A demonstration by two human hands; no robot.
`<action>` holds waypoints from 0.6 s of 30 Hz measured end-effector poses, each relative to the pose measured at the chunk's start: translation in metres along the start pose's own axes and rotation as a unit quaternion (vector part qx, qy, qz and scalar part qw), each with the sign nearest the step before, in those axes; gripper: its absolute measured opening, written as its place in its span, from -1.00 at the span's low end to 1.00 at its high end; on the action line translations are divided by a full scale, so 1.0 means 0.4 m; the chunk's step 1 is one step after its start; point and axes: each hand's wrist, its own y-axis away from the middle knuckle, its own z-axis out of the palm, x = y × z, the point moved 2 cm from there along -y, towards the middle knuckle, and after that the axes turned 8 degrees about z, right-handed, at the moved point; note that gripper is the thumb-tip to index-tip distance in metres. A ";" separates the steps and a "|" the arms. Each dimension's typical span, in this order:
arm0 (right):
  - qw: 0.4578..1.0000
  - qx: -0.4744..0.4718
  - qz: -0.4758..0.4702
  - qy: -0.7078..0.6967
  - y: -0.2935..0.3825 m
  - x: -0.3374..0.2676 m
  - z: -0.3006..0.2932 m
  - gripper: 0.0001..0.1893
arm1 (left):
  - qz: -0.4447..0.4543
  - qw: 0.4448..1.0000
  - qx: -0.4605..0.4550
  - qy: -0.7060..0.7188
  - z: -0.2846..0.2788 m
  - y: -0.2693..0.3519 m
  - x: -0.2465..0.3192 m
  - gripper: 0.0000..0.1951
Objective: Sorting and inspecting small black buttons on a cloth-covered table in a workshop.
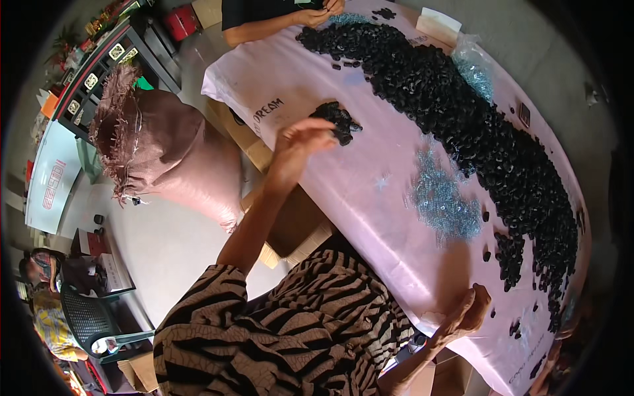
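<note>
My left hand [307, 136] is raised by a small heap of black plastic pieces [342, 123]. It is blurred, its fingers look apart, and I see nothing between them. My right hand [468, 312] is above the near end of the pink cloth [356, 198] on the table. Its fingers are curled, and whether something small is inside cannot be told. Between the hands lies a scattered patch of small shiny bluish pieces [443, 198], too fine to name surely. Beyond it a long, thick bank of black plastic pieces [446, 94] curves along the table.
Across the table's far end are a co-worker's hands [322, 15]. A clear plastic bag of shiny pieces [473, 74], a white box [438, 25] and a phone [524, 115] lie past the bank. A full woven sack [173, 148] and an open cardboard box [297, 222] stand left of the table.
</note>
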 end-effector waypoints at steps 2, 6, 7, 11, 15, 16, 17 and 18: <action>0.999 0.009 0.039 0.015 0.003 0.003 -0.006 -0.73 | 0.063 0.996 0.038 -0.041 -0.054 -0.062 -0.046 -0.76; 1.000 -0.008 0.030 0.005 -0.008 0.009 0.011 -0.74 | 0.107 0.977 0.112 -0.146 -0.129 -0.136 -0.101 -0.77; 1.000 -0.011 -0.003 0.005 -0.012 0.003 0.020 -0.73 | 0.137 0.957 0.133 -0.217 -0.155 -0.146 -0.117 -0.79; 0.999 -0.016 -0.025 0.016 -0.011 0.007 0.015 -0.75 | 0.142 0.909 0.132 -0.369 -0.157 -0.164 -0.144 -0.81; 0.999 -0.011 -0.037 0.027 -0.006 -0.002 0.012 -0.74 | 0.172 0.871 0.123 -0.443 -0.138 -0.159 -0.147 -0.81; 0.999 -0.008 -0.034 0.032 -0.003 0.000 0.014 -0.74 | 0.174 0.876 0.119 -0.435 -0.146 -0.160 -0.159 -0.83; 0.999 -0.011 -0.041 0.013 0.000 0.006 0.017 -0.76 | 0.175 0.882 0.111 -0.423 -0.146 -0.165 -0.174 -0.84; 0.999 -0.009 -0.046 -0.002 0.003 0.008 0.008 -0.78 | 0.196 0.871 0.095 -0.441 -0.148 -0.173 -0.180 -0.85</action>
